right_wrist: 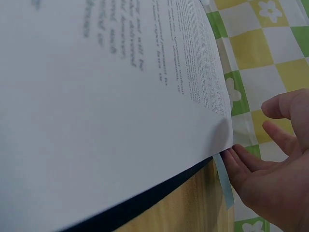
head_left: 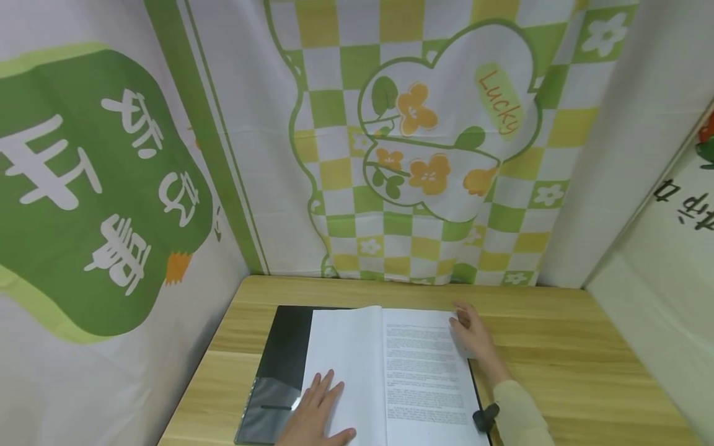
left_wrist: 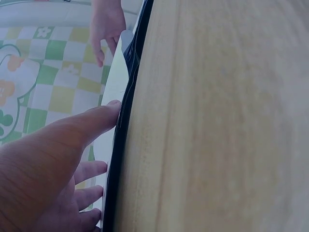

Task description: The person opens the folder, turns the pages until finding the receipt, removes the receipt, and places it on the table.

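A black folder lies open on the wooden table, with a document of white sheets spread over it. The left page is blank; the right page carries lines of print. My left hand rests on the lower left page, fingers spread and straight. At the top right corner of the printed page is my right hand. In the right wrist view, the right hand has its lower fingertips right at the page corner, while the thumb stands apart from the paper.
A pale blue strip hangs by the page corner. The folder has a see-through pocket at its lower left. Wooden table top extends to the right. Behind it hangs a checked green and yellow cloth, with printed cloth walls on both sides.
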Motion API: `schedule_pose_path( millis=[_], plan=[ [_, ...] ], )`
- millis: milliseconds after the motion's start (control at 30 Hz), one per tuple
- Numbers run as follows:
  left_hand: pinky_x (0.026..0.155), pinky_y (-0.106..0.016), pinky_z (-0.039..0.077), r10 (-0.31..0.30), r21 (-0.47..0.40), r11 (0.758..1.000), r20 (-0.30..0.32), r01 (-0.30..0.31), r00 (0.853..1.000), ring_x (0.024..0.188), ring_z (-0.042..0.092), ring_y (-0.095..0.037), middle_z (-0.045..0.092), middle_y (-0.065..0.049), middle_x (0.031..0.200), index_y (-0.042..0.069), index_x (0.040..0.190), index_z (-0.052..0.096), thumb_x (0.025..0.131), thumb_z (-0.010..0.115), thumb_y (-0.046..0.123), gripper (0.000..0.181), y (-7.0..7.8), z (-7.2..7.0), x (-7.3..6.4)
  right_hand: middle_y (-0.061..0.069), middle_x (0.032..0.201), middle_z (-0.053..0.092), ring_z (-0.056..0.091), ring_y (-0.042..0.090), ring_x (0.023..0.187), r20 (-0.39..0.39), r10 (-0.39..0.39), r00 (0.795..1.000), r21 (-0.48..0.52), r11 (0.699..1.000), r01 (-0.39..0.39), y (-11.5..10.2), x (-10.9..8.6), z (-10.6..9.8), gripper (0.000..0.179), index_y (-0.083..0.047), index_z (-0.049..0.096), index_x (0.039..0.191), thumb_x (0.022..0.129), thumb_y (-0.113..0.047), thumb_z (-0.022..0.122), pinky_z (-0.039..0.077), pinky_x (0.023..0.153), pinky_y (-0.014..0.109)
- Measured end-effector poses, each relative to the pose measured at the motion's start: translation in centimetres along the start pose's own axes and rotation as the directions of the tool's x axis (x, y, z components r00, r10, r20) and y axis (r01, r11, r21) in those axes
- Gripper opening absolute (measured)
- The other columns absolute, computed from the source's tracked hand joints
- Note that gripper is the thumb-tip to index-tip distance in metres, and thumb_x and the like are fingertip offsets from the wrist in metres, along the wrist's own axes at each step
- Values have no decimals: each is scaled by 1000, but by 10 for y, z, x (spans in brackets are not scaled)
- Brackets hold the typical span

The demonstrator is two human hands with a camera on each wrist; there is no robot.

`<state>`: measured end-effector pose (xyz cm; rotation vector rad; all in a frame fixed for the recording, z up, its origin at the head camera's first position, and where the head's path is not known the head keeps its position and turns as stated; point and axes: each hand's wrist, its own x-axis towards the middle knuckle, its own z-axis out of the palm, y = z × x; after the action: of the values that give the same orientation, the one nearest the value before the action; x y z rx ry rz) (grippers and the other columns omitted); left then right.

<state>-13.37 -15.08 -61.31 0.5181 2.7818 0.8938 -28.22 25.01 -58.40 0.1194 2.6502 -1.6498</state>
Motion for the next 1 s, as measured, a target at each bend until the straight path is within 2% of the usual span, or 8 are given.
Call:
schedule_pose_path(
  millis=[300,500,700,1000],
  plan=[
    [121,-71,23,19,17,1000,-20,-19,1000,156,21,-51,30,-20,170,6,158,47,92,63,75,97,1,2,-1,31,160,40,37,50,149,7,-18,1000,-44,999,18,0,-3,-1,45,-3,46,153,110,-17,53,30,122,63],
    [119,-73,24,30,22,999,-31,-29,999,156,20,-52,30,-21,170,4,158,45,93,63,73,96,1,2,-2,34,159,40,37,52,148,15,-33,999,-36,999,34,-5,-5,-1,44,-2,47,152,110,-17,53,29,122,64],
    [118,-74,25,41,28,999,-47,-39,998,155,22,-53,31,-22,170,4,158,45,93,64,72,96,4,0,-3,35,158,40,38,53,148,11,-51,999,-75,996,52,-7,-7,0,43,-2,48,151,110,-17,52,31,121,64],
    [122,-70,24,14,30,999,-20,-13,1000,157,19,-49,28,-20,171,5,159,44,92,65,72,97,5,-1,-5,36,159,39,35,54,149,9,-69,998,-103,992,70,-10,-17,1,42,3,49,149,110,-13,52,32,121,62]
  ],
)
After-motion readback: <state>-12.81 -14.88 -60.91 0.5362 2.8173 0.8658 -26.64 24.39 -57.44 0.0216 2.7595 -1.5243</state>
